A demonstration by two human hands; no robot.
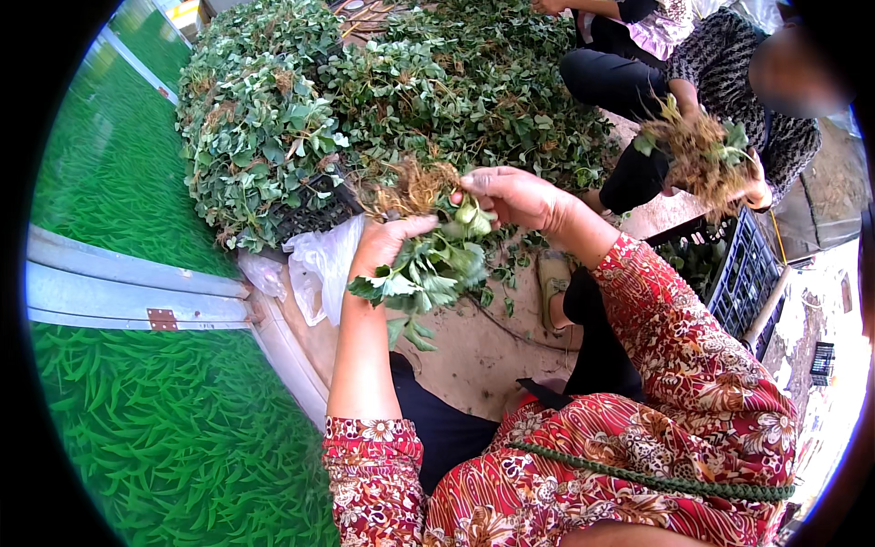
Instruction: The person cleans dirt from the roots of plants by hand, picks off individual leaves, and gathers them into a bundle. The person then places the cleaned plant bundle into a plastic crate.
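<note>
My left hand [387, 242] is closed around a bunch of bare-root seedlings [433, 269] held up before me. Their green toothed leaves hang below my thumb, and tangled brown roots [415, 189] stick up above it. From the right, my right hand [524, 196] meets the bunch with thumb and fingers pinched together where roots and stems join. Some of its fingers are hidden behind leaves.
Large heaps of similar seedlings [264, 109] lie ahead. A white plastic bag [319, 264] rests beside the left heap. At right, a co-worker's hands hold another root bunch [702, 155] above a black crate [743, 278]. A green grass-print wall [118, 182] stands left.
</note>
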